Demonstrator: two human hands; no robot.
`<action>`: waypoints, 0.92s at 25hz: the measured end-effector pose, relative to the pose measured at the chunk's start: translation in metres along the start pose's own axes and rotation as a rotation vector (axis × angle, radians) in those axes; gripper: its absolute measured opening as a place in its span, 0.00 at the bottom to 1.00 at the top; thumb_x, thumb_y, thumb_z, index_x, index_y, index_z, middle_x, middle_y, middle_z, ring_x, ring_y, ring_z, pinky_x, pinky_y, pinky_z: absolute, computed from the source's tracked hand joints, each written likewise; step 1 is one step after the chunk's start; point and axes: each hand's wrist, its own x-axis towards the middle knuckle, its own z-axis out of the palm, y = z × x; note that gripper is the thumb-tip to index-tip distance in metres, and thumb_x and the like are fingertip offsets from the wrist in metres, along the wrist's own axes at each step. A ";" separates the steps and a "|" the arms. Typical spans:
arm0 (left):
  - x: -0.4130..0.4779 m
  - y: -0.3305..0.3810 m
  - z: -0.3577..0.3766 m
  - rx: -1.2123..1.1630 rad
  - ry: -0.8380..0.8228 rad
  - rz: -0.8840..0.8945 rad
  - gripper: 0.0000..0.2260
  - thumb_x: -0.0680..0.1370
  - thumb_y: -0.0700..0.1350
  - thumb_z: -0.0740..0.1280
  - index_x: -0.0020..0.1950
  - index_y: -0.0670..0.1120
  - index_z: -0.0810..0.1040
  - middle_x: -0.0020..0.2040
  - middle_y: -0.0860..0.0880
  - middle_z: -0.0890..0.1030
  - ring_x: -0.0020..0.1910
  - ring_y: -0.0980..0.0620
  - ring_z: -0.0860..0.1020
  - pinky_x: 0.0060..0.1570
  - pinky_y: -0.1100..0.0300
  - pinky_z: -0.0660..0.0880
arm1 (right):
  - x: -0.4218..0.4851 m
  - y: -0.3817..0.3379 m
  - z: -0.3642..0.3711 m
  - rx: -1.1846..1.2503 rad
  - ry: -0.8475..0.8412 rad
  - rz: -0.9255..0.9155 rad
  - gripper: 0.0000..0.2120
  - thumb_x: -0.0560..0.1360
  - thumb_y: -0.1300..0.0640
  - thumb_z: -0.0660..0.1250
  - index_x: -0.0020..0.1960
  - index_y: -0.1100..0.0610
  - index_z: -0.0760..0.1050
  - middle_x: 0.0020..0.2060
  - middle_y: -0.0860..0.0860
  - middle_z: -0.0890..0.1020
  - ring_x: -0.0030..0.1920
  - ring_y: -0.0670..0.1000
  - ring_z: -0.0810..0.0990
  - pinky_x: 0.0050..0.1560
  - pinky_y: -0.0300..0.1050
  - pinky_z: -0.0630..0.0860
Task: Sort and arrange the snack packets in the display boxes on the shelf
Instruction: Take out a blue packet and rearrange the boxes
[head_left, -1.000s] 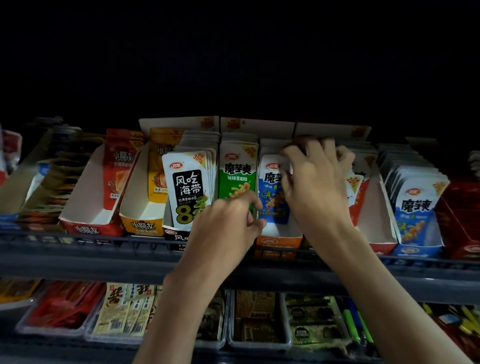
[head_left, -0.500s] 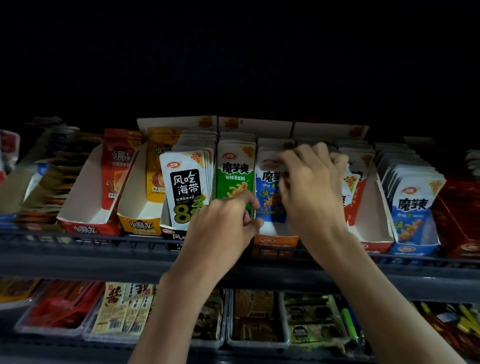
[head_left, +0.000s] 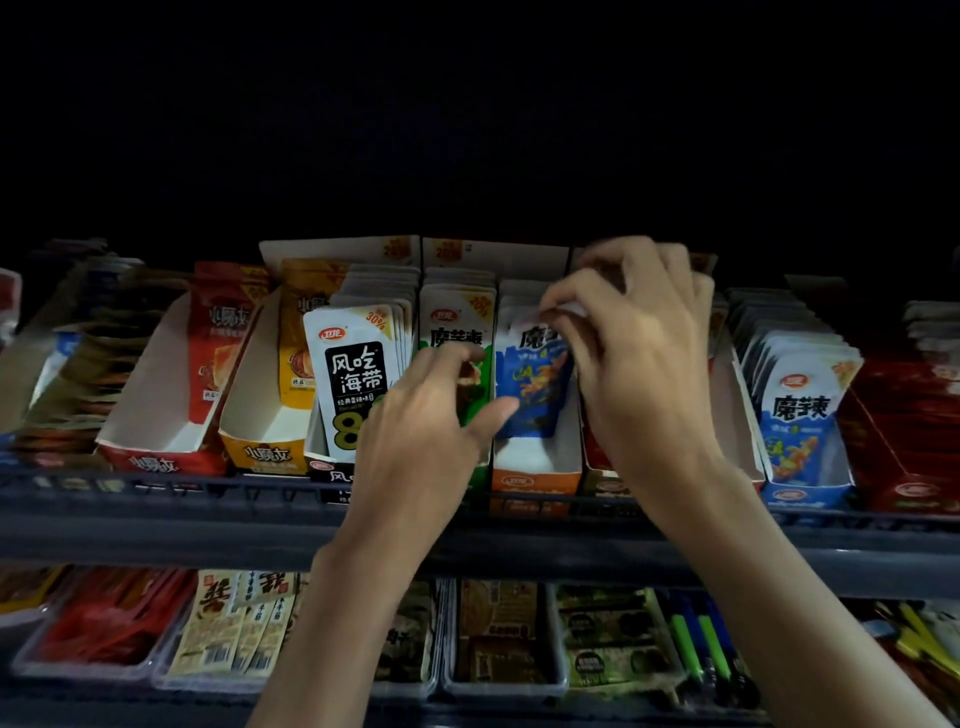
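A row of cardboard display boxes stands on the upper shelf. In the orange box (head_left: 535, 480) a blue-and-white snack packet (head_left: 530, 384) stands at the front. My right hand (head_left: 644, 374) pinches that packet's top edge between thumb and fingers. My left hand (head_left: 426, 436) is spread in front of the green packets (head_left: 457, 317), with its thumb tip against the blue packet's lower left edge. Left of it stand white-and-black seaweed packets (head_left: 356, 374). The box behind my right hand is mostly hidden.
A red box (head_left: 156, 460) and a yellow box (head_left: 265, 452) at left hold few packets. A blue box (head_left: 795, 496) with several blue packets and a dark red box (head_left: 909, 467) sit at right. A grey shelf rail (head_left: 156, 530) runs below, over trays of snacks (head_left: 504, 639).
My right hand has lifted from the front of the packets to pinch the blue packet's top. My left hand has opened and its thumb has reached toward the blue packet.
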 end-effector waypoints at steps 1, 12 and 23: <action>0.000 0.002 0.000 -0.052 0.015 0.031 0.15 0.77 0.58 0.65 0.62 0.55 0.73 0.50 0.63 0.73 0.44 0.63 0.73 0.44 0.62 0.71 | 0.003 0.000 -0.006 0.045 0.041 -0.005 0.05 0.77 0.57 0.67 0.50 0.56 0.81 0.52 0.54 0.79 0.55 0.55 0.73 0.52 0.46 0.62; -0.010 0.042 0.010 -0.684 -0.112 0.132 0.17 0.77 0.49 0.65 0.34 0.39 0.71 0.28 0.49 0.74 0.29 0.56 0.72 0.27 0.61 0.66 | -0.002 0.023 -0.056 1.090 -0.045 0.691 0.06 0.79 0.58 0.67 0.53 0.61 0.76 0.39 0.51 0.83 0.39 0.46 0.83 0.36 0.40 0.77; -0.010 0.077 0.050 -0.822 -0.298 0.055 0.17 0.76 0.47 0.70 0.31 0.41 0.72 0.29 0.48 0.76 0.29 0.57 0.74 0.27 0.65 0.70 | -0.016 0.062 -0.088 1.115 -0.227 0.936 0.10 0.79 0.53 0.67 0.44 0.59 0.80 0.33 0.50 0.85 0.32 0.45 0.83 0.33 0.36 0.77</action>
